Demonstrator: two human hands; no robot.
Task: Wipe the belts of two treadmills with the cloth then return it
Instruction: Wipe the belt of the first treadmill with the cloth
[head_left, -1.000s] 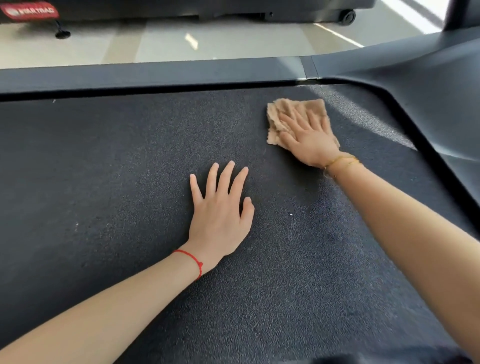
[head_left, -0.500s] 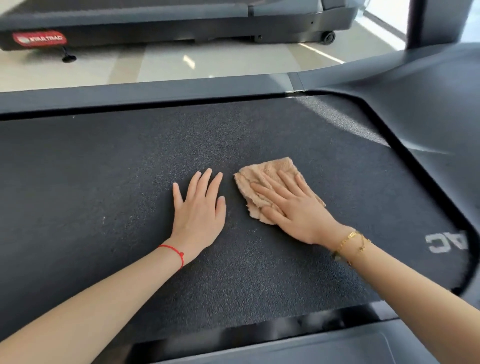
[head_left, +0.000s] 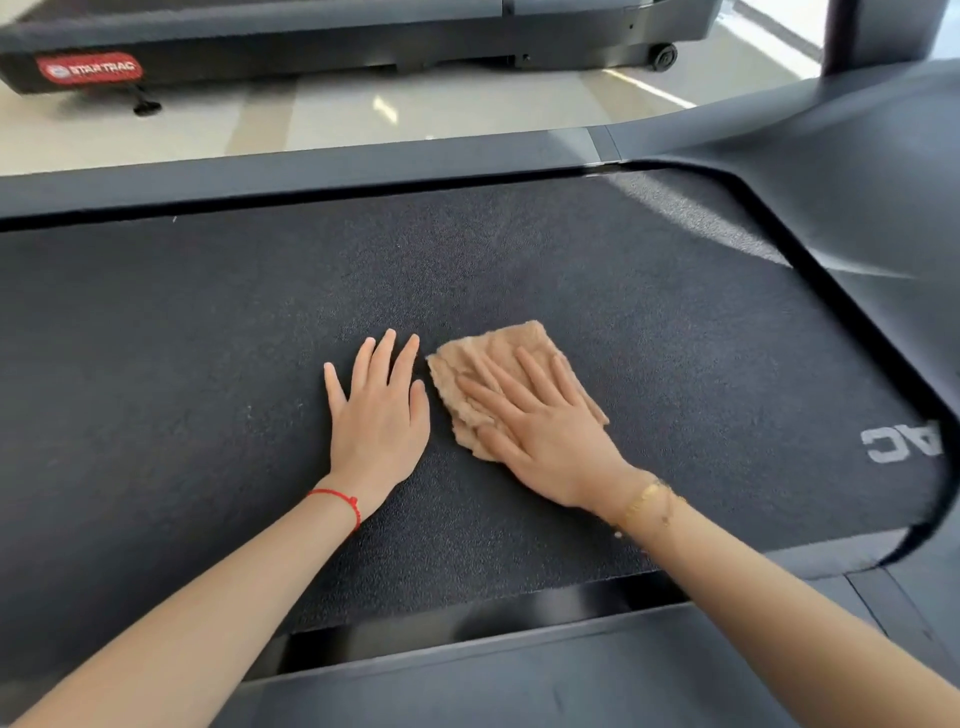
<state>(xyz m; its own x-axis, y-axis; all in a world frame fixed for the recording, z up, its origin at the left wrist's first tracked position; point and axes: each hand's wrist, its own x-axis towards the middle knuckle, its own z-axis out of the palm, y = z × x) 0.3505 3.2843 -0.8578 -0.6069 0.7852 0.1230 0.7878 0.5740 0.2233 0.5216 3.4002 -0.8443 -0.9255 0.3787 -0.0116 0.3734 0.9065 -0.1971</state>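
Pulled back from the far right corner to the middle of the textured dark grey treadmill belt (head_left: 208, 364): tan, fluffy terry cloth (head_left: 467, 364), now just beside the left hand (head_left: 379, 421) rather than well apart from it. Folded into a rumpled, roughly rectangular pad, nap soft and clumpy, edges uneven; long axis running diagonally, from the near left toward the far right, with one corner pointing away toward the far rail. Pinned flat under the right hand (head_left: 540, 441), fingers (head_left: 535, 374) straight and slightly spread across the cloth, thumb along its near edge. Left hand flat on bare belt, fingers straight and close together, thumb nearly touching the cloth's left edge. Thin red string bracelet (head_left: 337, 501) on the left wrist, fine gold chain bracelet (head_left: 647, 501) on the right. Belt surface pebbled and matte, bounded by smooth dark plastic side rails (head_left: 311, 171), with white lettering (head_left: 898, 441) partly visible at the right. Beyond, on pale glossy floor (head_left: 363, 114), a second dark treadmill (head_left: 363, 36) with a red oval badge (head_left: 89, 68).
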